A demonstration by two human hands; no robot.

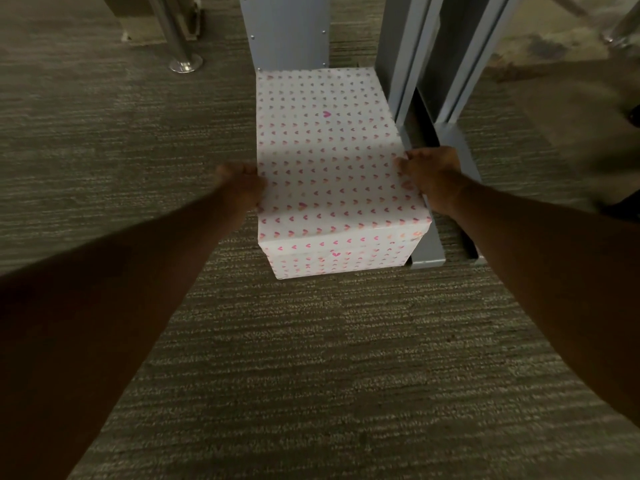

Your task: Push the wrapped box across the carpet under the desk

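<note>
Wrapped box, white with pink hearts, on grey carpet. Left hand against its left side, right hand against right top edge. Grey desk leg just beside box.

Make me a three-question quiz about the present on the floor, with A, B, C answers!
1. Where does the white box wrapped in pink-heart paper sit?
A. On a chair
B. On the grey-brown striped carpet
C. On a shelf

2. What colour is the metal desk leg beside it?
A. Blue-grey
B. Red
C. Yellow

3. What are the left hand and right hand doing?
A. Holding scissors
B. Resting on the carpet
C. Pressing the box's two sides

Answers: 1 B, carpet lies under it; 2 A, blue-grey panels; 3 C, one hand on each side.
</note>
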